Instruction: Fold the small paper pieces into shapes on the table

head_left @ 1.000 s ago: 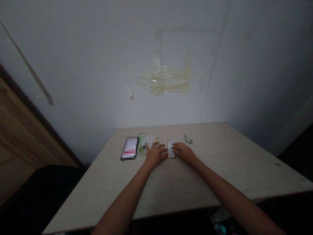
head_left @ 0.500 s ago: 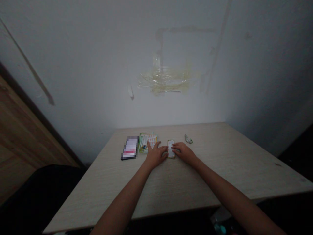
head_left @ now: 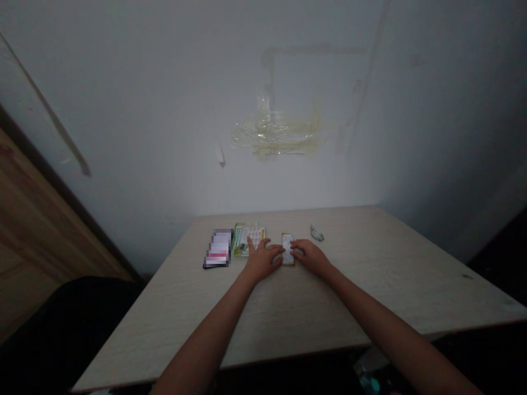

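A small narrow printed paper piece, white with greenish-yellow edges, lies upright in direction on the table, between my two hands. At its left edge rest the fingertips of my left hand, whose other fingers spread toward a green and white printed leaflet. My right hand has bent fingers closed on the paper piece's right edge. Together the hands grip it from both sides. Whether it is a folded paper or a flat packet I cannot tell. A crumpled green and white scrap lies beyond my right hand.
A phone with a blurred screen lies left of the leaflet. The pale wooden table meets a wall with old tape. A dark object stands left of the table.
Hardly anything differs. The paper piece shows slightly further up between the fingers, and my fingers have shifted a little along its edges.
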The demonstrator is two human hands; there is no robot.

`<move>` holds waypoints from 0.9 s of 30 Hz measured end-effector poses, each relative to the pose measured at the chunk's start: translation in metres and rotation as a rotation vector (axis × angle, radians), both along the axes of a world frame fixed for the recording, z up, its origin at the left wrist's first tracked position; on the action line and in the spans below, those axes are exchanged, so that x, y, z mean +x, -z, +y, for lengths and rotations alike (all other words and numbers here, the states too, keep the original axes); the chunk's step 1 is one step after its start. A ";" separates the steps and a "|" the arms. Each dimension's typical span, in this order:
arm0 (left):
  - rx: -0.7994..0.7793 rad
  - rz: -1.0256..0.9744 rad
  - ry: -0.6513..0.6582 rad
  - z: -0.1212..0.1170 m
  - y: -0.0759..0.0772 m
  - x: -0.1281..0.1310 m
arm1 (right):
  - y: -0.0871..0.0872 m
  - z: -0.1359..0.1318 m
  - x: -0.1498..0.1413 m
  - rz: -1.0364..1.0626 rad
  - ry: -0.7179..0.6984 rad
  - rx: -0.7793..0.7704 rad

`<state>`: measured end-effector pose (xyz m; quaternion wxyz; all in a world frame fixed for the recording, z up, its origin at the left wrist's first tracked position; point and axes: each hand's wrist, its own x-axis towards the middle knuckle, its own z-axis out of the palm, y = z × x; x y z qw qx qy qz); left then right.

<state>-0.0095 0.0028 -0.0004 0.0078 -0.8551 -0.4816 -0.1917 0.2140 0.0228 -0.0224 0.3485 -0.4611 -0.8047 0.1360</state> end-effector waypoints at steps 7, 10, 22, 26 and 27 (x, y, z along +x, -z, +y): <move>0.010 0.034 -0.032 -0.001 -0.001 0.001 | 0.001 0.002 0.001 0.033 0.004 0.041; 0.013 0.024 -0.035 -0.002 -0.001 0.000 | 0.000 0.003 0.002 0.020 0.011 0.061; 0.018 0.008 -0.053 -0.005 -0.002 0.000 | 0.005 0.009 0.005 -0.008 0.029 0.073; -0.003 0.015 -0.067 -0.004 -0.005 0.001 | 0.006 0.008 0.005 -0.037 0.040 0.082; -0.008 0.015 -0.069 -0.004 -0.005 0.001 | 0.005 0.007 0.004 -0.045 0.037 0.083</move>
